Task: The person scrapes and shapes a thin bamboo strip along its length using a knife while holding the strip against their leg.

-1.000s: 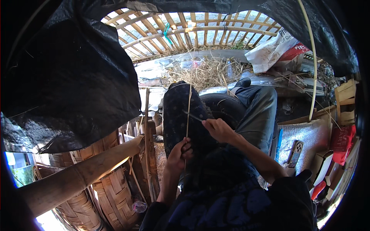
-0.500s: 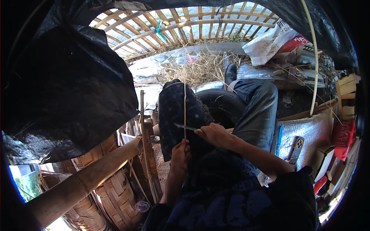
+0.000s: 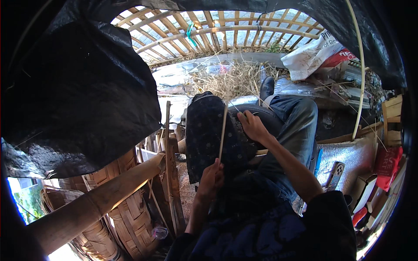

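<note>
My left hand (image 3: 211, 177) is closed round the near end of a thin bamboo strip (image 3: 223, 135). The strip points away from me, tilted slightly right, over a dark patterned cloth (image 3: 203, 130) spread across my left leg. Farther out, my right hand (image 3: 254, 126) grips a knife, its fingers hiding the handle. The thin knife blade (image 3: 235, 108) slants toward the strip's far end; whether it touches there I cannot tell.
A black tyre (image 3: 272, 119) lies beyond my right hand, with a heap of shavings (image 3: 235, 80) past it. On the left are a thick bamboo pole (image 3: 100, 202) and a hanging black sheet (image 3: 82, 100). A phone (image 3: 335, 174) rests on the right.
My right hand and the knife have moved away from me along the strip, toward its far end. The strip now leans right instead of standing straight. The whole view has shifted slightly.
</note>
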### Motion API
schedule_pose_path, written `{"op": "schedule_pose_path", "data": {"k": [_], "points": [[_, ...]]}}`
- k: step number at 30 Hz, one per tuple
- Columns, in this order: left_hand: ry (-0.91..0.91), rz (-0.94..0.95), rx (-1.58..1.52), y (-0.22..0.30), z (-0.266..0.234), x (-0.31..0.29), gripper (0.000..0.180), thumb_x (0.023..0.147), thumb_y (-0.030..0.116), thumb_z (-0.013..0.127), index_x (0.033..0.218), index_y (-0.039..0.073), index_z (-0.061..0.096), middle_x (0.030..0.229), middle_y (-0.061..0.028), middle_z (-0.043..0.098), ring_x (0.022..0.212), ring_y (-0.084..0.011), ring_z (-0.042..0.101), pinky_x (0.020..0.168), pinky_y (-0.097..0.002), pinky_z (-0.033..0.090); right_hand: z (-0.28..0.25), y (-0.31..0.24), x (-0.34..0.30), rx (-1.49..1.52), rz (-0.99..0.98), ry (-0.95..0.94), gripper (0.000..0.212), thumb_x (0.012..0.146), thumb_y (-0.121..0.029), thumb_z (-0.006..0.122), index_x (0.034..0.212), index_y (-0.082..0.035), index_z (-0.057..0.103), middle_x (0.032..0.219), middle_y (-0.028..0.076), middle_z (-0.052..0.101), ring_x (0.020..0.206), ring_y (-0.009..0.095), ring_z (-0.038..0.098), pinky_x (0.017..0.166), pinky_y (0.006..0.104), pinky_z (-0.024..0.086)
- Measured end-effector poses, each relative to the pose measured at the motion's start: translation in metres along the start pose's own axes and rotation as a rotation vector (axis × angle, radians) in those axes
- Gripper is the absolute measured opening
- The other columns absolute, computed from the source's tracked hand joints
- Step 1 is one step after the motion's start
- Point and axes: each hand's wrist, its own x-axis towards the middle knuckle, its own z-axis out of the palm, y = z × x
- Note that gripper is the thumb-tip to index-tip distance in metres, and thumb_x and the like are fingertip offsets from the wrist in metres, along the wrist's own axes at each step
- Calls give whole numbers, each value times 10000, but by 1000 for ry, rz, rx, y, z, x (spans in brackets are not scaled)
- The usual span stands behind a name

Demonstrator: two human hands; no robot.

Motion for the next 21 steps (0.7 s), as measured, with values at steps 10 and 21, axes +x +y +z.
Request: {"op": "schedule_pose_path", "data": {"k": [10,21], "points": [[187,217,542,16,-16,17,353,972,298,360,775,56,524,517,65,334,382,-24,300,329,-195,208,-11,-10,-38,297,-47,-12,340,940,-280,398,799,0,528,685,223,552,709,413,558,587,443,406],[441,582,1021,-5,-17,31,383,951,217,388,690,-12,550,484,-33,438,444,-105,425,434,-302,306,6,-15,16,-223,-243,-127,360,938,-321,398,834,2,516,682,243,567,691,443,551,621,509,422]]}}
